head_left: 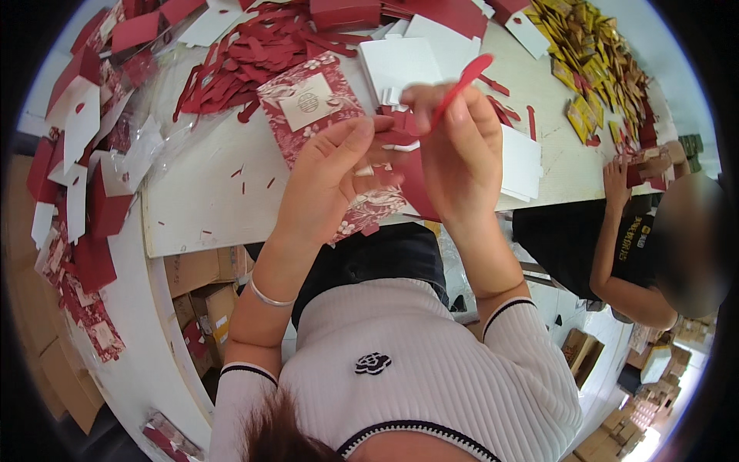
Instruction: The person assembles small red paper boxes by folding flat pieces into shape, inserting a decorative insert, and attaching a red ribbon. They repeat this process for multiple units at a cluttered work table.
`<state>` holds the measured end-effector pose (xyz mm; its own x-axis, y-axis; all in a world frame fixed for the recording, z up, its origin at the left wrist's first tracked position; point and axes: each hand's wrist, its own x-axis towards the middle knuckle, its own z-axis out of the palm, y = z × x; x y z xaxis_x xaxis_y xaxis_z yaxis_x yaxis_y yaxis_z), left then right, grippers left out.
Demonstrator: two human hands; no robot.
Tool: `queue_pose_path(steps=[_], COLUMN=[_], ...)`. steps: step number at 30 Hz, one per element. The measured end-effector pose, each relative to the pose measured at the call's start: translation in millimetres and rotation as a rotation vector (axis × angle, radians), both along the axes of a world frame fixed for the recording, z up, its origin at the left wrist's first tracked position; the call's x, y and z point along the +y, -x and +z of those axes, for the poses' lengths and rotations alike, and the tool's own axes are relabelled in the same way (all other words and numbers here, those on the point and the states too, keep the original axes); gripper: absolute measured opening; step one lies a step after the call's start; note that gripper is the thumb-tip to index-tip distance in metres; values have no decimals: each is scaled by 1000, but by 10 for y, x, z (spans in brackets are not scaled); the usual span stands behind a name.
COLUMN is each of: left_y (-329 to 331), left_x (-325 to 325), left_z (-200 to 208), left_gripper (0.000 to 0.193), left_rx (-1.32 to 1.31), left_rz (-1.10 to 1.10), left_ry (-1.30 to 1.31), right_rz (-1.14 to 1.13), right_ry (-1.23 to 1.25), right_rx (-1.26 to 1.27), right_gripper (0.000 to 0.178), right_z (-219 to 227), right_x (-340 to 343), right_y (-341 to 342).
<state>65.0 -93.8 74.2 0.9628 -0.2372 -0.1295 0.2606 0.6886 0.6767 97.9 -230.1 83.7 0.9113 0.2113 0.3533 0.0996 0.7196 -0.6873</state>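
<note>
My right hand [466,146] is raised over the table edge, its fingers pinched on a red strap [467,75] whose rounded end sticks up. Across from it, my left hand [327,169] is closed, thumb against the fingers; what it grips is hidden and some of its fingers are blurred. Beneath and behind the left hand lies a red floral-patterned box [308,96] with a cream label. Dark red card shows between the two hands, partly covered by the fingers.
A pile of red straps [254,50] lies at the back left. White folded cards [396,65] rest beyond my hands. Red and white boxes [96,177] crowd the left. Yellow packets [585,46] heap at the back right, near another person [635,239] handling a box.
</note>
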Motion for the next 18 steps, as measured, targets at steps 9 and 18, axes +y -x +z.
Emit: queue_pose_path(steps=[9, 18], left_y=[196, 291], left_x=[-3, 65], left_z=[-57, -132], left_gripper=[20, 22], left_rx=[-459, -566], left_rz=[518, 446], left_ry=[-594, -685], right_rz=[-315, -273], right_ry=[610, 661], right_rx=[-163, -131], right_gripper=[4, 3], right_z=[-276, -250], right_x=[-52, 3], right_y=[325, 381])
